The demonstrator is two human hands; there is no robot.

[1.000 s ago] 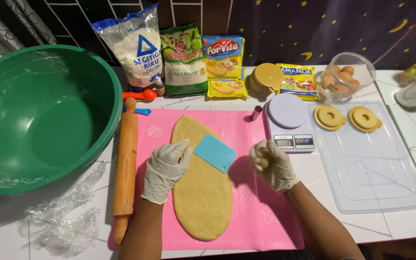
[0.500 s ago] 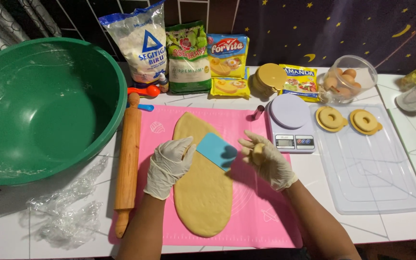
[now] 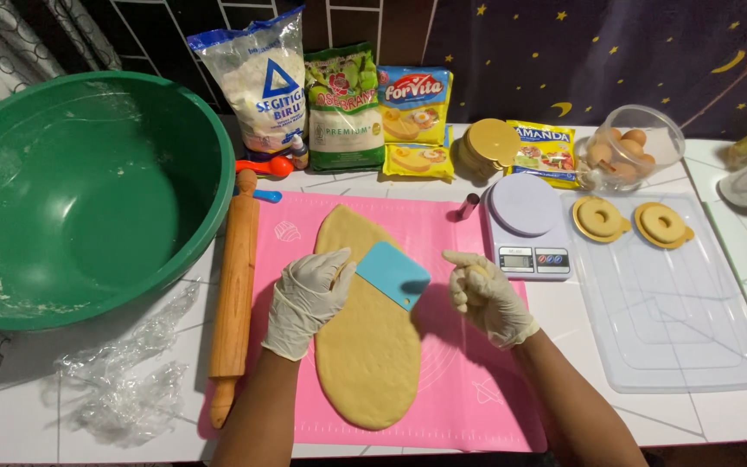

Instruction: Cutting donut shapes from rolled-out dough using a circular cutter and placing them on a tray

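Note:
A long oval of yellow dough (image 3: 369, 346) lies on the pink silicone mat (image 3: 443, 233). My left hand (image 3: 304, 298), in a white glove, rests on the dough's left edge and holds a blue plastic scraper (image 3: 393, 273) tilted over the dough. My right hand (image 3: 488, 298), also gloved, hovers over the mat just right of the scraper. Its fingers are curled around a small yellow bit of dough (image 3: 477, 271).
A wooden rolling pin (image 3: 235, 294) lies along the mat's left edge beside a big green bowl (image 3: 71, 190) and crumpled plastic wrap (image 3: 123, 380). Ingredient bags (image 3: 339, 104) line the back. To the right are a kitchen scale (image 3: 525, 225), a clear tray (image 3: 676, 329) bearing two dough rings (image 3: 633, 220), and a bowl of eggs (image 3: 628, 147).
My right hand has moved left, closer to the scraper, and its fingers have loosened slightly. My left hand keeps the scraper over the dough.

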